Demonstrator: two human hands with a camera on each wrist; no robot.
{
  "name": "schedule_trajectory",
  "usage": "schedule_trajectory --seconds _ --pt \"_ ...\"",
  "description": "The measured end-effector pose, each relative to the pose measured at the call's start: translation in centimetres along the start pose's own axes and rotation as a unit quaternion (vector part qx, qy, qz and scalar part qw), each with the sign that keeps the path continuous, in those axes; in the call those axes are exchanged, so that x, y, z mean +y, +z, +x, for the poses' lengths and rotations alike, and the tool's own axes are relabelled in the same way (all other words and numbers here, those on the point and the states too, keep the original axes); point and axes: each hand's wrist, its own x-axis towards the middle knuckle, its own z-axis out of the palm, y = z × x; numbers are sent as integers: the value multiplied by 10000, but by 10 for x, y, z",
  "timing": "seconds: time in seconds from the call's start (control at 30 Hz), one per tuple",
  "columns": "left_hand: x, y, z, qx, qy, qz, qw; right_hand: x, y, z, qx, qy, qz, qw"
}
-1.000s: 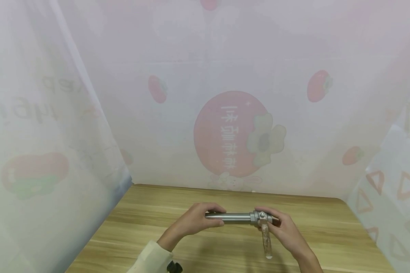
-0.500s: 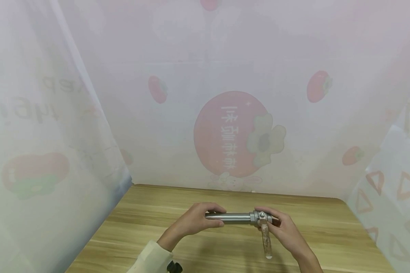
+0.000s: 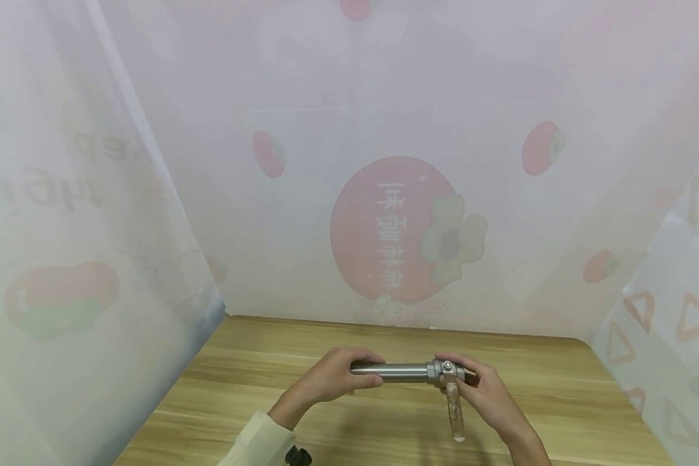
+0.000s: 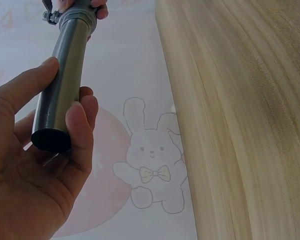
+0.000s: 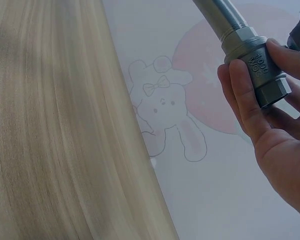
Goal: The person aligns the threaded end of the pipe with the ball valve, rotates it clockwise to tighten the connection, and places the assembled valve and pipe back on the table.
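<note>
A smooth steel pipe (image 3: 404,371) joined to a ball valve (image 3: 443,370) is held level above the table by both hands. My left hand (image 3: 340,375) grips the pipe's left end, thumb on one side and fingers curled round the other. In the left wrist view that end of the pipe (image 4: 65,95) looks dark. At the other end my right hand (image 3: 492,395) holds the valve body, with raised lettering on the valve (image 5: 260,65) in the right wrist view. The valve's lever handle (image 3: 454,411), wrapped in something brownish and wrinkled, points toward me.
Below the hands lies a wood-grain table (image 3: 256,349). Pale printed curtains (image 3: 303,259) stand behind it and on both sides. A small black object (image 3: 298,456) shows beside the left sleeve (image 3: 262,443) at the bottom edge.
</note>
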Motion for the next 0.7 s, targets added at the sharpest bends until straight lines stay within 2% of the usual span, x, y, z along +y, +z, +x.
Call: schedule_trajectory --seconds 0.2,0.7 --pt "0 0 0 -41 -79 -203 9998 0 0 0 13 3 3 10000" --pt "1 1 -2 -39 -7 -296 9996 2 0 0 -26 -43 49 10000"
